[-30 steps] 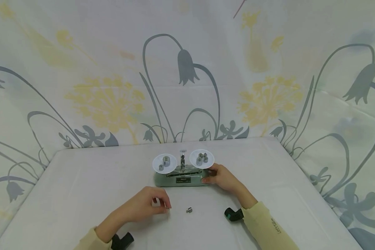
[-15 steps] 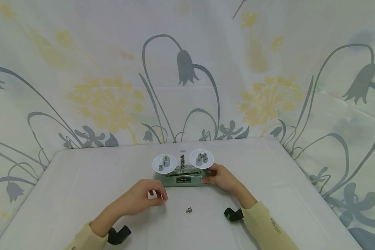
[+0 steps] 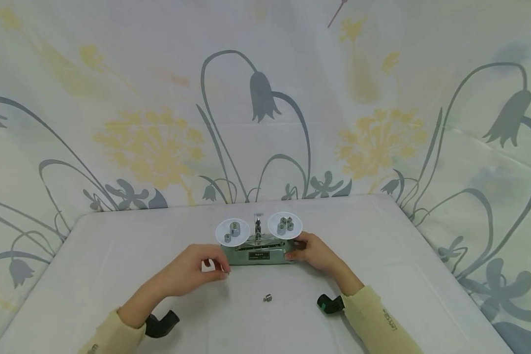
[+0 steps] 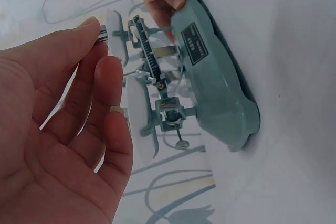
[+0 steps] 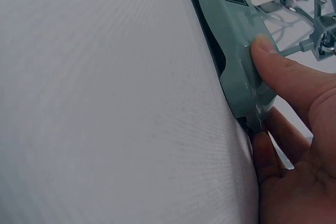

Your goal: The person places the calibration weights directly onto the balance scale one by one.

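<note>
A green balance scale (image 3: 259, 256) stands on the white-covered table, with two white pans on top. My right hand (image 3: 315, 251) grips the right end of its base, thumb on the front face, fingers (image 5: 266, 153) around the end. Between thumb and fingertip my left hand (image 3: 190, 269) pinches a small metal weight (image 4: 103, 34), mostly covered by the fingers. That hand is just in front of the base's left end, below the left pan (image 3: 244, 238). Two metal weights (image 3: 235, 228) sit in this pan. Several more weights (image 3: 281, 228) stand in the right pan (image 3: 297, 231).
A small metal weight (image 3: 268, 298), with a smaller piece at its side, lies on the table in front of the scale. Black wrist devices (image 3: 330, 304) stick out near both sleeves. A flower-patterned cloth (image 3: 265, 123) hangs behind the table (image 3: 358, 216).
My left hand has moved away from me and a little leftward, closer to the scale's left end, still pinching the weight. The right hand stays on the base.
</note>
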Motion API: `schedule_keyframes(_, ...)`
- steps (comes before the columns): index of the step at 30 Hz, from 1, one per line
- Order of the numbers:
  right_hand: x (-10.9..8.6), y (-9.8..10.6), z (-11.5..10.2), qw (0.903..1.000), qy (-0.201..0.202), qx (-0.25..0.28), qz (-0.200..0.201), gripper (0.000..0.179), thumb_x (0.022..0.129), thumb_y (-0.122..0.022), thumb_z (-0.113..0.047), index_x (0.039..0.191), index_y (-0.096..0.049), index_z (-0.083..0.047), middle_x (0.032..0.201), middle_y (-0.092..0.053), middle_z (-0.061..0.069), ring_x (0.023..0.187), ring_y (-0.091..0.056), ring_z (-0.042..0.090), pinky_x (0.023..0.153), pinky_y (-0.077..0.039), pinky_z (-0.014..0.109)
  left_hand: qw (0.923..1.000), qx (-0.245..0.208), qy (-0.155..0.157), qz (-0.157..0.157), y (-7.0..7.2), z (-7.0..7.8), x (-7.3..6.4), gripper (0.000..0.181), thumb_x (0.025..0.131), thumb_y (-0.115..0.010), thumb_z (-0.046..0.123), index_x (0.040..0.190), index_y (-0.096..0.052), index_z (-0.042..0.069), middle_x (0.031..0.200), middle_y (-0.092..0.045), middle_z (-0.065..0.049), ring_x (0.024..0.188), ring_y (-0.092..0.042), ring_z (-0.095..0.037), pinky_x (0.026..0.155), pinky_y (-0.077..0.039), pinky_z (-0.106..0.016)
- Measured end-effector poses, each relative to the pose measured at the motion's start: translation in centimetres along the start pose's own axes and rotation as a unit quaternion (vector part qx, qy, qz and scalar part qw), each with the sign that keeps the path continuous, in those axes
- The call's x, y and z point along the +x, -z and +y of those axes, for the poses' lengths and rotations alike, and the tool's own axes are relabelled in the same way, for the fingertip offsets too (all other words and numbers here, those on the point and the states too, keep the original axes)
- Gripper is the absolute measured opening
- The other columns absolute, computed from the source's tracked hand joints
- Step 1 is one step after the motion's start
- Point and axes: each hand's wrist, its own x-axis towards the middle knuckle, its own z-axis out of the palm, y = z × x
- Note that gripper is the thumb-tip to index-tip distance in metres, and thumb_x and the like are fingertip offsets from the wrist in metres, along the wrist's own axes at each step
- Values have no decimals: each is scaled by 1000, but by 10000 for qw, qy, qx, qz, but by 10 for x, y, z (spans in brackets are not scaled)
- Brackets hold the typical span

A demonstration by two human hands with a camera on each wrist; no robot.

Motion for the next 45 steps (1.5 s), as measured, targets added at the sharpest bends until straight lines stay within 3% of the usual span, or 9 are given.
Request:
schedule_keyframes(12, -1, 0, -1, 10000, -14, 35, -10, 51, 80, -84, -16, 125, -66, -3, 127, -62, 9, 124, -53, 30, 107, -40, 50, 9995, 211, -19, 216, 20, 3, 6, 15, 89, -76, 13, 94, -71, 26, 91, -68, 9, 85, -61, -8, 73, -49, -29)
schedule_keyframes(18, -1, 0, -3, 10000, 14, -2, -22, 51, 81, -83, -17, 126, -65, -3, 129, -62, 9, 125, -53, 30, 107, -40, 51, 9989, 299, 159, 309, 27, -3, 10, 9, 90, -75, 16, 95, -72, 22, 90, -67, 12, 84, -61, -10, 72, -49, -29)
schedule_keyframes(26, -2, 0, -5, 10000, -3, -34, -20, 51, 81, -83, -16, 127, -65, -3, 129, -62, 9, 125, -53, 31, 107, -40, 52, 9974, 454, 299, 470, 35, -8, 19, 14, 89, -75, 11, 94, -73, 23, 88, -67, 13, 83, -61, -9, 72, -49, -29)
schedule_keyframes(32, -1, 0, -4, 9999, -60, -81, 34, 52, 80, -84, -16, 127, -65, -3, 129, -62, 9, 125, -53, 32, 107, -41, 52, 9963, 619, 356, 479, 38, -10, 29, 10, 89, -75, 8, 95, -74, 15, 87, -67, 12, 83, -60, -9, 73, -49, -31)
schedule_keyframes(45, -1, -1, -3, 10000, -79, 7, 14, 52, 80, -84, -15, 127, -65, -4, 131, -61, 10, 125, -52, 32, 107, -40, 52, 9955, 688, 535, 369, 49, -21, 45, 9, 89, -74, 7, 96, -75, 13, 91, -67, 6, 84, -60, -15, 67, -50, -29)
